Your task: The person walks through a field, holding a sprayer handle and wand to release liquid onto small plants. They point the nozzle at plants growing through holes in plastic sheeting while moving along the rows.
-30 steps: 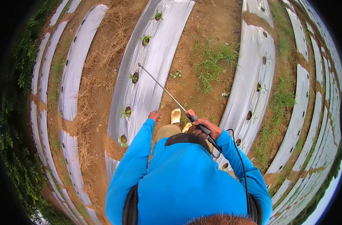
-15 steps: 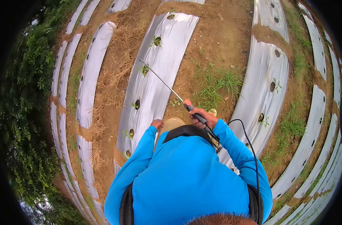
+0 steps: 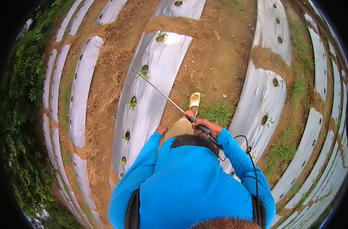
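Observation:
My right hand (image 3: 206, 128) is wrapped round the dark grip of a spray wand (image 3: 158, 91) with a red-orange cap near the front of its handle. The thin metal tube slants up and left over the silver plastic mulch (image 3: 158, 53). Its tip hovers at the left of a small seedling (image 3: 141, 73) growing from a planting hole. From the handle's rear, a black hose (image 3: 254, 168) loops back past my right arm. My left hand (image 3: 161, 129) hangs low beside my thigh, above the mulch edge; its fingers are too small and turned away to make out.
Another mulched bed (image 3: 254, 103) runs along the right, with bare soil and a grass clump (image 3: 216, 114) between. My right foot in a yellowish shoe (image 3: 194, 100) is on that soil. Dry straw (image 3: 109, 76) lies left of the sprayed bed; dense trees (image 3: 21, 114) stand farther left.
I have stepped forward: the beds have slid down the view and my right shoe now shows ahead. The wand tip has passed from one seedling to beside the one farther along.

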Demonstrator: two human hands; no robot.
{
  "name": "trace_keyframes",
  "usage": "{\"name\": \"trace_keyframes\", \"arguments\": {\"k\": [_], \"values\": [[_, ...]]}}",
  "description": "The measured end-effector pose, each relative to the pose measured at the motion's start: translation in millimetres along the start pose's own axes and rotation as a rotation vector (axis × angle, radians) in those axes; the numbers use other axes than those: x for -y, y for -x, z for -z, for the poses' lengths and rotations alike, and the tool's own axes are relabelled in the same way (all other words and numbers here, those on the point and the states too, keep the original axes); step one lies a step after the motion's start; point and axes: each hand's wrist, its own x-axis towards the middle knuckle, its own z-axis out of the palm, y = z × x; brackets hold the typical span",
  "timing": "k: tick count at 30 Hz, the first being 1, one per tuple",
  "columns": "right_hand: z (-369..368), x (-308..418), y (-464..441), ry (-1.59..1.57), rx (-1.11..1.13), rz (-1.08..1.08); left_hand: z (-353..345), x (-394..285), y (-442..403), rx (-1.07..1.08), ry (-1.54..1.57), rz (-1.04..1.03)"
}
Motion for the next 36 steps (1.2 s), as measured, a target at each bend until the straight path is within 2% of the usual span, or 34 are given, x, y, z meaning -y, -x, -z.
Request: {"name": "trace_keyframes", "arguments": {"k": [2, 3, 4, 6, 7, 9, 13, 17, 19, 23, 24, 25, 26, 28, 29, 31, 33, 34, 36], "values": [[6.1, 35.5, 1.4, -0.069, 0.034, -0.099, 5.8, 6.3, -46.2, -0.118, -0.729, -0.641], [7.1, 49.7, 2.4, -0.091, 0.04, -0.101, 7.1, -33.6, -46.9, 0.02, -0.322, -0.167], [12.6, 88.4, 3.8, -0.071, 0.042, -0.076, 15.9, -97.6, -52.8, 0.01, -0.308, -0.197], [7.0, 136.3, 14.7, -0.083, 0.049, -0.061, 31.4, -194.0, -42.0, 0.041, 0.131, 0.144], [10.4, 154.0, 16.5, -0.126, 0.033, -0.041, 38.3, -216.5, -50.3, 0.05, 0.131, 0.148], [13.9, 196.3, 22.3, -0.137, -0.008, 0.011, 61.8, -274.1, -80.2, 0.0, 0.255, -0.046], [27.3, 269.9, 39.8, -0.089, -0.151, 0.089, 100.3, -388.7, -108.1, -0.036, 0.332, -0.04], [50.6, 348.3, 56.3, 0.119, -0.262, 0.081, 114.7, -445.1, -143.9, -0.048, 0.285, -0.088], [71.1, 393.5, 61.3, 0.175, -0.252, 0.106, 110.2, -464.1, -171.0, -0.092, 0.2, 0.135], [128.2, 498.1, 56.2, 0.039, -0.104, 0.118, 96.1, -500.3, -196.2, -0.081, 0.133, 0.169], [139.8, 524.7, 58.8, 0.041, -0.094, 0.131, 91.0, -521.2, -203.7, -0.084, 0.113, 0.294], [151.3, 550.2, 57.4, -0.03, -0.02, 0.117, 88.8, -538.1, -204.8, -0.04, 0.164, 0.276], [162.4, 580.5, 54.0, -0.095, 0.057, 0.108, 85.8, -558.4, -217.0, -0.034, 0.016, 0.25], [181.0, 631.4, 55.3, -0.152, 0.123, 0.108, 92.8, -556.1, -270.6, -0.028, -0.332, -0.197], [187.4, 659.4, 58.3, -0.185, 0.138, 0.084, 99.2, -561.2, -297.4, -0.032, -0.333, -0.195], [195.6, 710.6, 69.9, -0.216, 0.138, 0.072, 108.0, -608.1, -332.6, -0.233, -0.677, -0.745], [205.3, 745.7, 79.7, -0.207, 0.11, 0.084, 109.0, -691.4, -329.7, -0.034, -0.056, -0.184], [212.0, 763.5, 82.8, -0.2, 0.088, 0.104, 108.3, -751.8, -313.5, -0.068, 0.219, 0.086], [227.9, 795.1, 91.6, -0.178, 0.082, 0.073, 112.8, -796.7, -343.6, -0.056, 0.197, 0.086]]}}
